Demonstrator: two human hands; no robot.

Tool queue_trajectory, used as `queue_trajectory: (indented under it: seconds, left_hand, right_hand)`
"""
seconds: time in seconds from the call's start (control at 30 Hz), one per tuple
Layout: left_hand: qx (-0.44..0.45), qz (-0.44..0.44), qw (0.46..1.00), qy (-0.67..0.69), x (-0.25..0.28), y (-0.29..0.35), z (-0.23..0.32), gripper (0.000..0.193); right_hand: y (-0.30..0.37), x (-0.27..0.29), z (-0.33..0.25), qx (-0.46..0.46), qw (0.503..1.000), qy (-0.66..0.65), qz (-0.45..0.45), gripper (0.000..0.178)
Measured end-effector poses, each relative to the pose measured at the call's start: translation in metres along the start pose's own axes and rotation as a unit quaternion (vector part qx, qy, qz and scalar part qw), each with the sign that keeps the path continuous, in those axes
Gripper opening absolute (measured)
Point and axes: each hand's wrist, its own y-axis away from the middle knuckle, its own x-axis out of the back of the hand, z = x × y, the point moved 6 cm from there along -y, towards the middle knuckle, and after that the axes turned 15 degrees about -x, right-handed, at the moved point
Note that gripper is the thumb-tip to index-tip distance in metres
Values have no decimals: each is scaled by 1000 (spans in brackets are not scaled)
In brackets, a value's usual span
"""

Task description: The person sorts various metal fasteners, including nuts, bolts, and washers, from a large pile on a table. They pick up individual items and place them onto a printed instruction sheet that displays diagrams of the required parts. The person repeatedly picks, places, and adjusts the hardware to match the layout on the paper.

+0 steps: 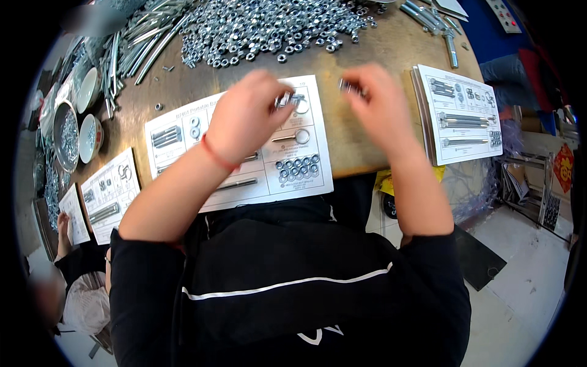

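My left hand [247, 116], a red cord round its wrist, hangs over a printed parts card [235, 199]. Its fingers are closed on shiny metal nuts [284, 98], which show at the fingertips. To the right of the card, above bare wood, my right hand [382, 107] is curled and slightly blurred. Small metal nuts [353, 88] stick out between its thumb and fingers; how many cannot be made out. A large heap of loose nuts [269, 30] lies on the table beyond both hands. The card carries pictures of bolts, washers, a ring pin and nuts.
Long metal rods [150, 43] lie at the far left, near bowls [90, 139] of small hardware. Thick bolts [451, 49] lie at the far right. A stack of printed cards [465, 116] sits at the right table edge. Another person's hand [63, 225] is at the left.
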Motion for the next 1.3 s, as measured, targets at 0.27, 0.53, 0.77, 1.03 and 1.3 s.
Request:
queue_trajectory:
  seconds: [0.27, 0.53, 0.77, 1.03, 1.3]
  left_hand:
    - [-18, -66, 996, 57, -50, 117, 55, 19]
    - [64, 18, 995, 75, -64, 125, 56, 27]
    - [64, 39, 997, 10, -48, 111, 58, 39]
    - [-17, -13, 1000, -19, -58, 91, 51, 54]
    - [-14, -20, 1000, 2, -61, 90, 48, 50]
  right_hand:
    - [133, -66, -29, 104, 985, 20, -134, 23]
    - [148, -64, -9, -104, 990, 32, -91, 29]
    - [129, -62, -5, -129, 985, 0, -111, 36]
    - [103, -59, -1, -95, 973, -63, -201, 53]
    - [99, -65, 1, -91, 966, -66, -234, 49]
